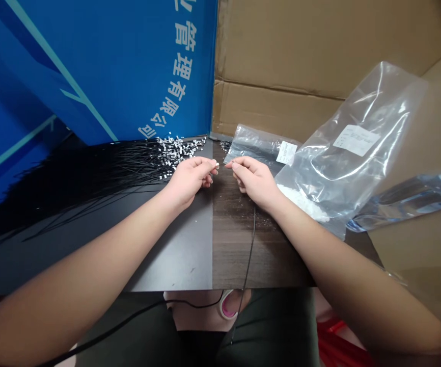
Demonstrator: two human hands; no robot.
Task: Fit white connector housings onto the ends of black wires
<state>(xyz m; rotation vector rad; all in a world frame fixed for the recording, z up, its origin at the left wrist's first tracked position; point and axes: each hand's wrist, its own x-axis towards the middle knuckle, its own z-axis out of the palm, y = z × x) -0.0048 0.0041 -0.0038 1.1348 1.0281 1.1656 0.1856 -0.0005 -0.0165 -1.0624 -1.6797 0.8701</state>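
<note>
Left hand (190,177) has fingers clamped on white piece (217,165); right hand (257,179) has fingers clamped on wire (253,227); wire pile (83,176) lies on surface (174,255).

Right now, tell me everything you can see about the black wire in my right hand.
The wire looks thin and dark, perhaps plastic-coated. The right hand pinches it near its upper end and hides part of it. Below, it runs in a slight bend over the brown tabletop and past its edge toward the lap.
</note>
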